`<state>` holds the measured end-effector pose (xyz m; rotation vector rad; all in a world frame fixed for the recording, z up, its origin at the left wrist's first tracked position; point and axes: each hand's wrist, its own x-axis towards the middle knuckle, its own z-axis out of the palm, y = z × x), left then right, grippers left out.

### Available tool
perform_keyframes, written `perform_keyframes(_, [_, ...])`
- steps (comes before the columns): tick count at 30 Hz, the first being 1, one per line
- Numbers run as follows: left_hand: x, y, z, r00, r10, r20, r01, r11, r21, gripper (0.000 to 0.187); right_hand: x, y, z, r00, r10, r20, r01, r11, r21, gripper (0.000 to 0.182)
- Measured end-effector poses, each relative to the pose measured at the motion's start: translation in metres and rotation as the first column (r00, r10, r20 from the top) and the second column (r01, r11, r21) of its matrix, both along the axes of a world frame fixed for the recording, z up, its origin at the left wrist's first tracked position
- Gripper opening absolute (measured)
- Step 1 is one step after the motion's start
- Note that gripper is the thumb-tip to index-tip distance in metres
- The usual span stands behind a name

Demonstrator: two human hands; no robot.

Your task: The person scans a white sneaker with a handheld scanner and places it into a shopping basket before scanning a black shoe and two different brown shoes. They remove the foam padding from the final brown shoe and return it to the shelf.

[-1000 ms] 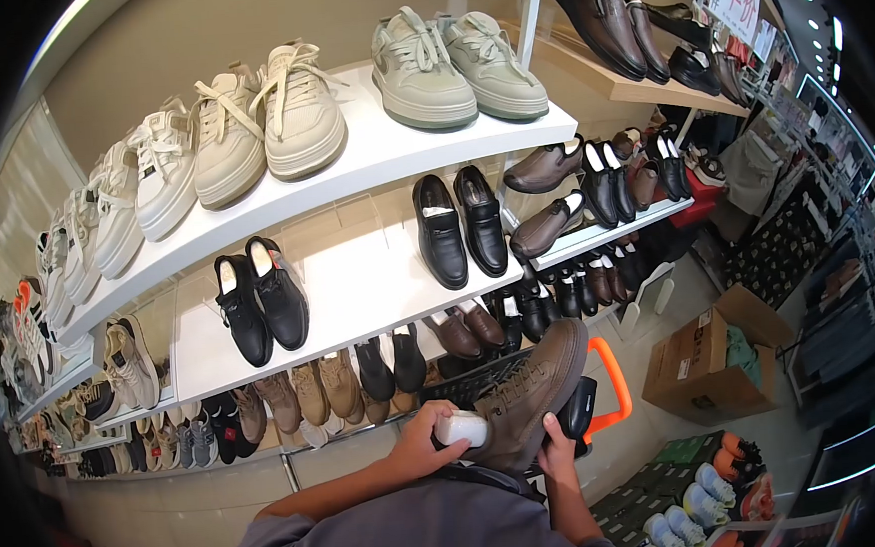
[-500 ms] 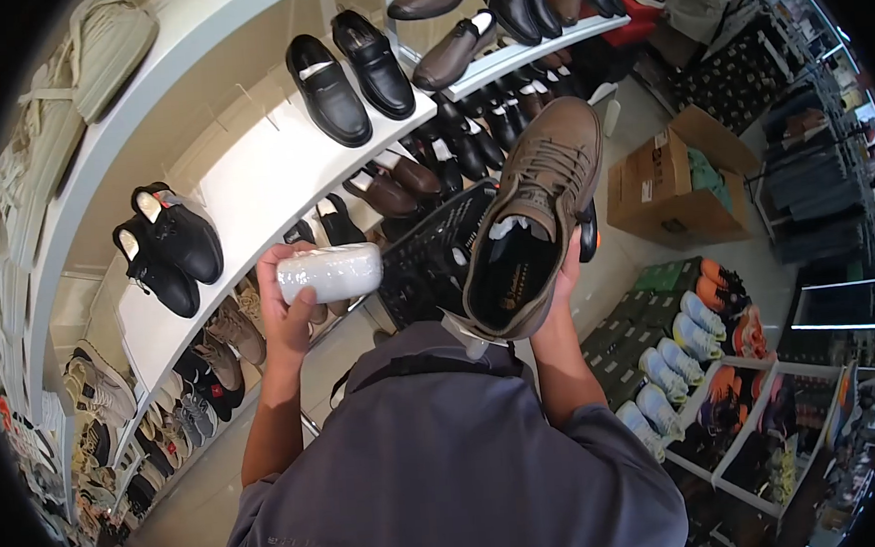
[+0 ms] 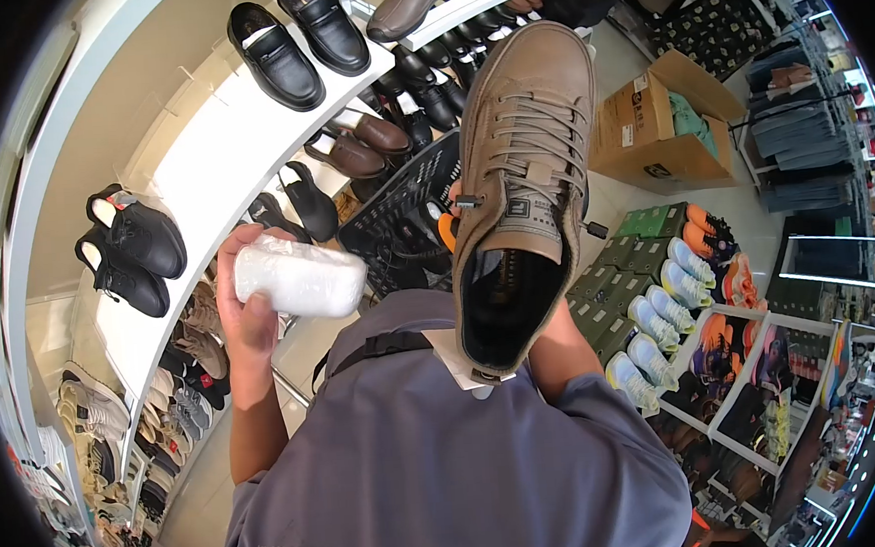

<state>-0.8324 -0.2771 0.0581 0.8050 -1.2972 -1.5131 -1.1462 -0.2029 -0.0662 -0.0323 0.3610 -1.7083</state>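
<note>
My left hand [image 3: 246, 310] is closed around a white bundle [image 3: 303, 279] wrapped in shiny clear plastic, thumb along its near side. On the right, a brown lace-up shoe [image 3: 535, 152] is held up with its toe pointing away and its dark opening toward me. My right hand [image 3: 559, 334] supports it from behind and below; most of the fingers are hidden by the shoe. A white tag [image 3: 453, 358] shows by the heel. Beside the shoe, an orange piece [image 3: 448, 231] peeks out, too covered to identify.
Black loafers [image 3: 279, 58] and black shoes [image 3: 133, 247] stand on a curved white shelf [image 3: 204, 147] ahead. A black plastic basket [image 3: 402, 190] sits beneath it. At right are an open cardboard box [image 3: 639, 131], green shoe boxes [image 3: 623, 272] and pale sneakers [image 3: 653, 356].
The brown shoe has come closer and turned more upright, covering more of my right hand. White stuffing seen inside earlier no longer shows. My left hand moved left with the bundle, which now tilts.
</note>
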Motion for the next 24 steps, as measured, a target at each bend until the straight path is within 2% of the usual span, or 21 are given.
perform_keyframes(2, [-0.001, 0.0, 0.001, 0.999, -0.037, -0.012, 0.037, 0.999, 0.01, 0.08, -0.001, -0.003, -0.016, 1.0, -0.005, 0.026, 0.005, 1.0, -0.007, 0.067])
perform_keyframes(3, [0.0, -0.001, 0.0, 0.998, -0.065, -0.025, 0.065, 0.998, 0.011, 0.08, 0.008, -0.008, 0.0, 0.999, -0.001, 0.052, 0.002, 1.0, -0.024, 0.065])
perform_keyframes(4, [0.0, -0.002, -0.002, 0.996, -0.085, -0.017, 0.085, 0.996, 0.011, 0.08, 0.013, -0.001, 0.021, 0.993, -0.024, 0.115, 0.039, 0.99, -0.134, 0.061])
perform_keyframes(5, [-0.001, -0.002, -0.003, 0.996, -0.092, -0.015, 0.092, 0.996, 0.015, 0.08, 0.015, -0.002, 0.034, 0.993, -0.031, 0.117, 0.047, 0.99, -0.13, 0.061])
perform_keyframes(7, [-0.003, -0.002, -0.002, 0.994, -0.109, -0.01, 0.109, 0.994, 0.012, 0.081, 0.017, -0.001, 0.049, 0.995, 0.01, 0.095, -0.019, 0.994, 0.104, 0.062])
perform_keyframes(8, [-0.004, -0.002, -0.001, 0.993, -0.117, -0.011, 0.117, 0.993, 0.015, 0.081, 0.018, 0.0, 0.059, 0.985, 0.137, 0.11, -0.135, 0.991, -0.019, 0.077])
perform_keyframes(9, [-0.005, -0.001, -0.001, 0.993, -0.12, -0.006, 0.121, 0.992, 0.021, 0.082, 0.019, 0.001, 0.072, 0.986, 0.128, 0.11, -0.127, 0.992, -0.017, 0.077])
perform_keyframes(11, [-0.007, 0.0, 0.0, 0.991, -0.134, -0.003, 0.134, 0.991, 0.028, 0.082, 0.02, 0.003, 0.091, 0.972, 0.233, -0.01, -0.231, 0.955, -0.184, 0.072])
perform_keyframes(13, [-0.009, 0.0, 0.0, 0.99, -0.138, -0.004, 0.138, 0.99, 0.014, 0.081, 0.016, 0.005, 0.09, 0.964, 0.263, -0.043, -0.266, 0.946, -0.186, 0.07])
perform_keyframes(16, [-0.014, 0.002, 0.005, 0.988, -0.156, 0.009, 0.156, 0.988, 0.021, 0.082, 0.023, 0.013, 0.111, 0.973, 0.22, -0.069, -0.224, 0.973, -0.061, 0.061])
perform_keyframes(17, [-0.016, 0.002, 0.007, 0.987, -0.157, 0.024, 0.157, 0.988, 0.012, 0.084, 0.024, 0.012, 0.105, 0.975, 0.213, -0.067, -0.217, 0.974, -0.061, 0.061])
perform_keyframes(19, [-0.021, 0.005, 0.01, 0.989, -0.144, 0.036, 0.145, 0.989, -0.026, 0.087, 0.025, 0.008, 0.086, 0.969, 0.123, -0.213, -0.131, 0.991, -0.026, 0.056])
perform_keyframes(21, [-0.028, 0.009, 0.017, 0.991, -0.127, 0.045, 0.13, 0.99, -0.063, 0.091, 0.02, 0.009, 0.068, 0.968, 0.125, -0.216, -0.137, 0.99, -0.042, 0.053])
perform_keyframes(23, [-0.035, 0.013, 0.03, 0.996, -0.059, 0.072, 0.068, 0.989, -0.128, 0.098, 0.013, 0.008, 0.019, 0.968, -0.046, -0.248, 0.057, 0.998, 0.036, 0.053])
perform_keyframes(24, [-0.04, 0.014, 0.035, 0.998, -0.022, 0.051, 0.031, 0.983, -0.179, 0.101, 0.014, 0.004, 0.015, 0.986, -0.021, -0.167, 0.017, 0.999, -0.03, 0.065])
